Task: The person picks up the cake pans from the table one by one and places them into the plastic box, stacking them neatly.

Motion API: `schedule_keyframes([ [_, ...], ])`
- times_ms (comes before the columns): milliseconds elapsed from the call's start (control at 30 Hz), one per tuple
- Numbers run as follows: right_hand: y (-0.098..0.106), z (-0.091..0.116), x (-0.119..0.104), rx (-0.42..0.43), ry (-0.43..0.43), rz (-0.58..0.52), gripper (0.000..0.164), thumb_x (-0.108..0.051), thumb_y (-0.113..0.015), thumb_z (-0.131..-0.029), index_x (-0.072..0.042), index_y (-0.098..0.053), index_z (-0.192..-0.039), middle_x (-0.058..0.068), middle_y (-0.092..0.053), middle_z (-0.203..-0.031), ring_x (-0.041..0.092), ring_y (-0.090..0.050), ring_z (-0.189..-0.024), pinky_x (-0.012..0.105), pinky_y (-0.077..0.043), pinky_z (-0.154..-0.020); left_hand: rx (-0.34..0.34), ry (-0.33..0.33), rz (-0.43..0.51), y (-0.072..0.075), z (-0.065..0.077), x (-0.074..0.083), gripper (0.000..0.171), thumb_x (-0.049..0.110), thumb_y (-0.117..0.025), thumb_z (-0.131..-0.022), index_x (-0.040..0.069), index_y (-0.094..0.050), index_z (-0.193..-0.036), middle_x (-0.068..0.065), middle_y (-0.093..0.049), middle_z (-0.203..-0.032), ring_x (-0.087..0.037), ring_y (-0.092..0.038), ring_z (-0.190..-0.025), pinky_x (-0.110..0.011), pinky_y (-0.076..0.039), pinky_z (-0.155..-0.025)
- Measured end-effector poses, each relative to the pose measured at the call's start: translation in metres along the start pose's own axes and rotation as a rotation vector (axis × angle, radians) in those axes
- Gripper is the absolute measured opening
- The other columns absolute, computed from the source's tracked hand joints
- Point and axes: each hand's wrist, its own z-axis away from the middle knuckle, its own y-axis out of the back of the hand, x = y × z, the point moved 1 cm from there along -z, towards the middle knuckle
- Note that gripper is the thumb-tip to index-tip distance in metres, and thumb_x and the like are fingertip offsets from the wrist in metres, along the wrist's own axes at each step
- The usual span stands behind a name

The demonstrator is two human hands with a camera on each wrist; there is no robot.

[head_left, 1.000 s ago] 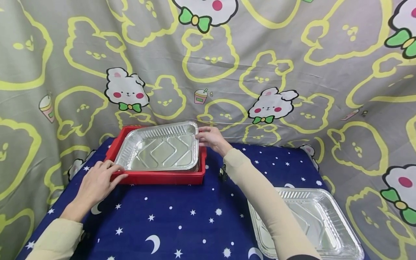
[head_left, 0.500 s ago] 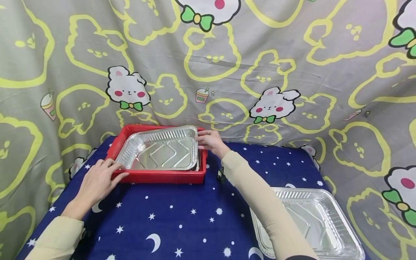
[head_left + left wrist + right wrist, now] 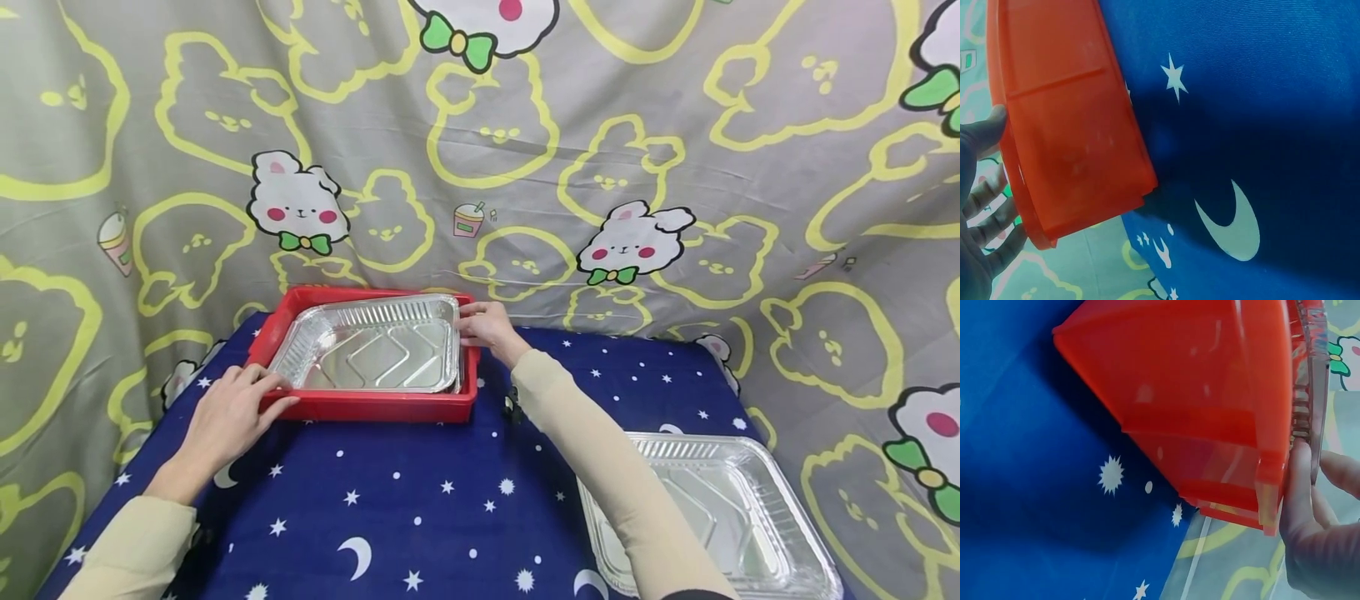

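A rectangular foil pan point(image 3: 382, 354) lies partly inside a red plastic bin point(image 3: 367, 408) at the back left of the table. Its right end rides at the bin's rim, over something silvery underneath. My right hand point(image 3: 487, 327) pinches the pan's right edge; in the right wrist view the rim of the foil pan point(image 3: 1317, 412) passes between thumb and fingers, just above the bin. My left hand point(image 3: 234, 412) holds the front left corner of the bin. The left wrist view has its thumb point(image 3: 994, 125) against the rim of the red bin point(image 3: 1072, 125), fingers past the edge.
A second foil pan point(image 3: 720, 508) lies at the front right, partly hidden under my right sleeve point(image 3: 615, 467). A dark blue cloth point(image 3: 420, 492) with moons and stars covers the table. A grey patterned curtain point(image 3: 517, 167) hangs directly behind the bin.
The foil pan's right end has dropped lower into the bin and shifted slightly right, my right hand moving with it. My left hand stays at the bin's corner.
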Motion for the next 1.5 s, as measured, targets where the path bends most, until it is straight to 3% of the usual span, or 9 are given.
schedule_keyframes([
  [133, 0.002, 0.003, -0.002, 0.004, 0.014, 0.043, 0.046, 0.005, -0.071, -0.091, 0.005, -0.064, -0.137, 0.005, -0.068, -0.082, 0.01, -0.066, -0.066, 0.022, -0.059, -0.058, -0.003, -0.005, -0.003, 0.001, -0.001, 0.001, 0.023, 0.029, -0.088, -0.082, 0.015, -0.076, -0.096, -0.013, -0.066, -0.093, -0.035, -0.056, -0.087, -0.049, -0.048, -0.07],
  [400, 0.011, 0.001, 0.002, -0.002, 0.008, 0.016, 0.043, 0.005, -0.071, -0.093, 0.008, -0.064, -0.135, 0.014, -0.074, -0.089, 0.013, -0.07, -0.067, 0.025, -0.062, -0.062, -0.012, 0.007, -0.001, 0.001, -0.001, 0.003, 0.021, 0.03, -0.087, -0.084, 0.015, -0.076, -0.096, -0.013, -0.066, -0.092, -0.034, -0.055, -0.087, -0.048, -0.047, -0.071],
  [733, 0.025, 0.018, -0.003, -0.025, 0.019, -0.016, 0.049, 0.003, -0.071, -0.094, 0.008, -0.06, -0.141, 0.036, -0.068, -0.13, 0.014, -0.071, -0.073, 0.025, -0.063, -0.066, -0.045, 0.028, 0.009, 0.0, 0.0, 0.004, 0.023, 0.03, -0.086, -0.085, 0.014, -0.077, -0.099, -0.015, -0.067, -0.097, -0.036, -0.056, -0.091, -0.052, -0.049, -0.075],
  [833, 0.027, 0.024, -0.008, -0.035, 0.034, -0.002, 0.049, 0.001, -0.071, -0.094, 0.007, -0.06, -0.141, 0.035, -0.068, -0.131, 0.014, -0.072, -0.075, 0.029, -0.065, -0.072, -0.045, 0.032, 0.014, 0.0, 0.0, 0.003, 0.024, 0.029, -0.087, -0.085, 0.013, -0.077, -0.1, -0.016, -0.067, -0.099, -0.038, -0.057, -0.093, -0.054, -0.05, -0.076],
  [1033, 0.037, 0.033, -0.015, -0.04, 0.045, 0.051, 0.046, -0.003, -0.071, -0.096, 0.005, -0.061, -0.141, 0.028, -0.071, -0.131, 0.022, -0.077, -0.085, 0.047, -0.062, -0.095, -0.05, 0.033, 0.017, 0.0, 0.0, 0.003, 0.024, 0.029, -0.086, -0.086, 0.013, -0.076, -0.1, -0.017, -0.067, -0.099, -0.038, -0.057, -0.093, -0.054, -0.05, -0.076],
  [1167, 0.047, 0.039, -0.013, -0.034, 0.047, 0.065, 0.042, -0.005, -0.071, -0.097, 0.002, -0.064, -0.138, 0.027, -0.07, -0.135, 0.023, -0.078, -0.086, 0.043, -0.064, -0.091, -0.056, 0.038, 0.015, 0.0, 0.001, 0.003, 0.024, 0.03, -0.085, -0.086, 0.013, -0.077, -0.101, -0.017, -0.067, -0.099, -0.038, -0.057, -0.094, -0.055, -0.05, -0.077],
  [1333, 0.059, 0.051, -0.012, -0.039, 0.08, 0.07, 0.04, -0.006, -0.071, -0.097, 0.002, -0.065, -0.136, 0.025, -0.068, -0.138, 0.011, -0.074, -0.076, 0.033, -0.066, -0.08, -0.043, 0.033, 0.002, 0.0, 0.0, 0.002, 0.023, 0.029, -0.085, -0.087, 0.013, -0.076, -0.101, -0.016, -0.067, -0.099, -0.038, -0.057, -0.093, -0.055, -0.05, -0.077],
  [1500, 0.07, 0.062, -0.009, -0.041, 0.089, 0.094, 0.041, -0.007, -0.071, -0.098, 0.001, -0.064, -0.137, 0.018, -0.072, -0.127, 0.012, -0.075, -0.078, 0.039, -0.065, -0.086, -0.028, 0.028, -0.003, 0.001, 0.0, 0.002, 0.021, 0.029, -0.084, -0.087, 0.014, -0.076, -0.099, -0.015, -0.067, -0.098, -0.037, -0.057, -0.092, -0.054, -0.05, -0.076],
])
